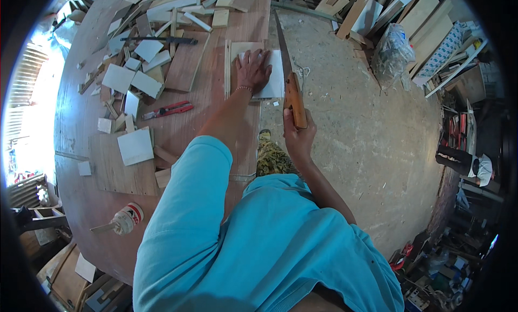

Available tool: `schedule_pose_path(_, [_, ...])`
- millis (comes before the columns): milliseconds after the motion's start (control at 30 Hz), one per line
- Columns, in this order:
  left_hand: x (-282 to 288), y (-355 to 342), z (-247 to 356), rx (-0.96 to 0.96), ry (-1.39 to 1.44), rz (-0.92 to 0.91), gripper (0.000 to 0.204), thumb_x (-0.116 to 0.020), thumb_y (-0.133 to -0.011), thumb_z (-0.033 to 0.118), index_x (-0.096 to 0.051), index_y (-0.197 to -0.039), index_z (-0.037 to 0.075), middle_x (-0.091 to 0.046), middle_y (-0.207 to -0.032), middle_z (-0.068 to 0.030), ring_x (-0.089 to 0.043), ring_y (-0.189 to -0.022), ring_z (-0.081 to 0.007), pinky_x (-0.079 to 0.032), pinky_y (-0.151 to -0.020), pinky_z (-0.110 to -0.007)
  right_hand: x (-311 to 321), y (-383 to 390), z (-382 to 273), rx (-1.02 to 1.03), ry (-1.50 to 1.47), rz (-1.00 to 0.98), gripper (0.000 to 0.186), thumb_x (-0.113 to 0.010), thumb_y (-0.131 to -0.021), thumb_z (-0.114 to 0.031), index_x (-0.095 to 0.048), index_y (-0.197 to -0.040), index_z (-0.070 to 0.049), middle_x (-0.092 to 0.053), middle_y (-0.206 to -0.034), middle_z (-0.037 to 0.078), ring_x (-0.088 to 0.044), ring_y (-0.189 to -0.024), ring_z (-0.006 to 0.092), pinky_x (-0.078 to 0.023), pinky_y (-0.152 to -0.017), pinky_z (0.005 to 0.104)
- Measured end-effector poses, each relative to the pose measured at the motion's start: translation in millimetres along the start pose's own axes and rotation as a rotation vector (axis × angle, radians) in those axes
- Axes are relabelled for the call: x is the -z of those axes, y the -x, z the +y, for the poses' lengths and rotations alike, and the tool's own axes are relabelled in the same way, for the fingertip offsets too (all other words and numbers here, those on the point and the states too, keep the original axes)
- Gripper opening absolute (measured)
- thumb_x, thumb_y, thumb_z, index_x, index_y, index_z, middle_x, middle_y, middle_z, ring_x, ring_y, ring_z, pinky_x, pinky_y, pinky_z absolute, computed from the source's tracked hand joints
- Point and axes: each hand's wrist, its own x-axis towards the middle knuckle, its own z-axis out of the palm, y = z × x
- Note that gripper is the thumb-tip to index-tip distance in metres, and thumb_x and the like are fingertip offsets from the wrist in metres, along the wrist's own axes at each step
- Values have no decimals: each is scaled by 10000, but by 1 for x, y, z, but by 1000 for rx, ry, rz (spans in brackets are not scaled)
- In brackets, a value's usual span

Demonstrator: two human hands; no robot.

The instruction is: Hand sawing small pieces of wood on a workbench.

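My left hand [253, 69] lies flat, fingers spread, on a white board [275, 77] at the right edge of the wooden table [232, 128]. The board juts past that edge. Under and beside the hand are pale wooden strips [227, 69], forming part of a frame or jig. My right hand [299, 129] is wrapped round the wooden handle of a handsaw [294, 99]. Its long dark blade points away from me, just right of the board's edge. Whether the teeth touch the board I cannot tell.
Many offcuts [148, 50] heap over the table's far left. A red utility knife [168, 110] lies nearer, and a white glue bottle [128, 217] rests at the near left. Across the concrete floor [356, 134], boards [431, 20] lean at the far right beside a plastic bag [396, 50].
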Motion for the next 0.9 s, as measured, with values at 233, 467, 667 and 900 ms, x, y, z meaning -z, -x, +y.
schedule_pose_path(233, [-6, -3, -6, -48, -41, 14, 519, -389, -858, 409, -304, -1339, 233, -304, -1365, -5, -228, -1279, -298, -121, -1029, -556, 0, -1, -17, 19, 6, 47, 232, -627, -810, -184, -534, -808, 29, -554, -603, 166, -551, -507, 241, -424, -491, 332])
schedule_pose_path(467, [-9, -4, -6, -44, -44, 41, 527, -398, -855, 412, -290, -1344, 248, -293, -1374, 13, -235, -1275, -304, -117, -1028, -553, -2, 4, -25, 56, 87, 39, 219, -626, -810, -172, -533, -803, 26, -568, -616, 172, -589, -536, 257, -432, -492, 333])
schedule_pose_path(667, [-7, -4, -7, -47, -22, 36, 519, -395, -851, 415, -285, -1343, 288, -292, -1365, 0, -229, -1273, -315, -117, -1022, -572, -2, 4, -27, 44, 119, 30, 221, -625, -811, -170, -530, -800, 30, -575, -615, 176, -607, -552, 270, -442, -495, 338])
schedule_pose_path(900, [-7, -4, -9, -88, -96, 37, 488, -428, -838, 390, -306, -1307, 443, -276, -1365, -16, -230, -1256, -344, -143, -1004, -581, -2, 7, -22, 81, 119, 21, 222, -616, -817, -175, -530, -809, 29, -574, -604, 181, -621, -566, 296, -444, -487, 348])
